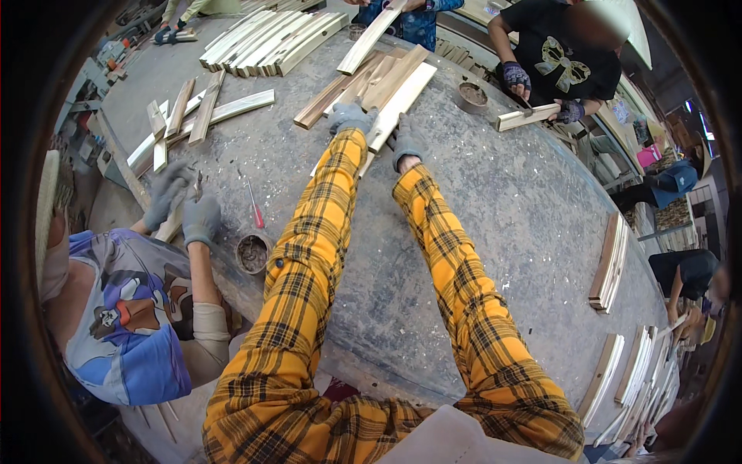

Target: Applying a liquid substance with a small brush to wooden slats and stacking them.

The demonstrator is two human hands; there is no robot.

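Several wooden slats (396, 80) lie side by side at the far middle of the table, some brown and some pale. My left hand (352, 118), in a grey glove, closes over their near left part. Along the right edge of the pale slat (403, 107) lies my right hand (407, 144), also gloved, its fingers stretched forward and touching the wood. The undersides of both hands are hidden. Short slat ends show below the left hand, between my yellow plaid sleeves.
A bowl of brown paste (253, 254) and a red-handled screwdriver (256, 207) sit left of my arm. Another paste bowl (471, 96) stands far right. Crossed slats (202, 108) and a row of slats (270, 42) lie far left. Co-workers handle wood around the table (502, 232).
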